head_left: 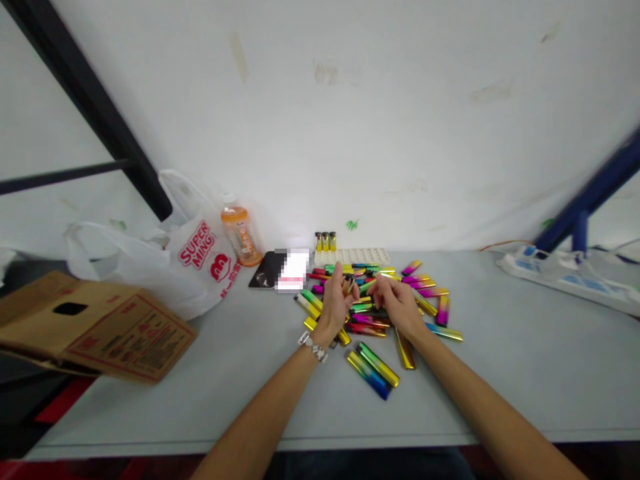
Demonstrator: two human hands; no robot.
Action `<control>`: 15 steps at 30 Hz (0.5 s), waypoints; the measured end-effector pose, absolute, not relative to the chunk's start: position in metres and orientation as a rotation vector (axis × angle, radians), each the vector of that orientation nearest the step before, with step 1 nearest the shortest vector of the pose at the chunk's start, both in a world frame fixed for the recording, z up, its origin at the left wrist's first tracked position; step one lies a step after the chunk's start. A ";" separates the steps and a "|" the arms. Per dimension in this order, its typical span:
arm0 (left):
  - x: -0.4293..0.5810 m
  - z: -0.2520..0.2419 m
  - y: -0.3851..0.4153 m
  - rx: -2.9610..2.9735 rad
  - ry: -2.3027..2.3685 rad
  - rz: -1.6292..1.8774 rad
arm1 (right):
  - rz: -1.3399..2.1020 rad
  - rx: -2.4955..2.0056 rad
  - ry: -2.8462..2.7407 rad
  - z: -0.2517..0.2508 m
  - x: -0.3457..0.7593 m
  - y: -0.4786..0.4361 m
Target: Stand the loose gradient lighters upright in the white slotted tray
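A loose pile of shiny, colour-fading lighters (370, 330) lies on the grey table between and around my hands. My left hand (335, 307), with a metal watch or bracelet at its wrist, is closed around a small golden lighter (349, 287), mostly covered by the fingers. My right hand (397, 303) hovers over the pile's right side, fingers curled together; what they pinch, if anything, is hidden. Behind the pile is a white tray with rows of holes (363, 256). Three lighters (325, 241) stand upright at its left end.
To the left are a phone-like dark device (267, 270), partly blurred out, an orange drink bottle (243, 233), a white plastic bag (200, 280) and an open cardboard box (125, 333). A white power strip (565, 277) lies at right by a blue metal post (580, 200). The wall stands behind.
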State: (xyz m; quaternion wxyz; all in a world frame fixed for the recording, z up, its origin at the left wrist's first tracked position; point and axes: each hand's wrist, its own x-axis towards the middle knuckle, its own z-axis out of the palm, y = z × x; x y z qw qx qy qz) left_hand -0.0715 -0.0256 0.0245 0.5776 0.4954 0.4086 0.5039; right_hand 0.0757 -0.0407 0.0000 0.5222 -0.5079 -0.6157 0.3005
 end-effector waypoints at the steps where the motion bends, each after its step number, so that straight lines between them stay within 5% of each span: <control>1: -0.071 0.024 -0.025 1.174 0.990 1.186 | 0.728 -1.212 -1.470 0.000 0.076 -0.041; 15: -0.070 0.018 -0.020 1.195 1.039 1.182 | 0.692 -1.213 -1.513 -0.001 0.076 -0.041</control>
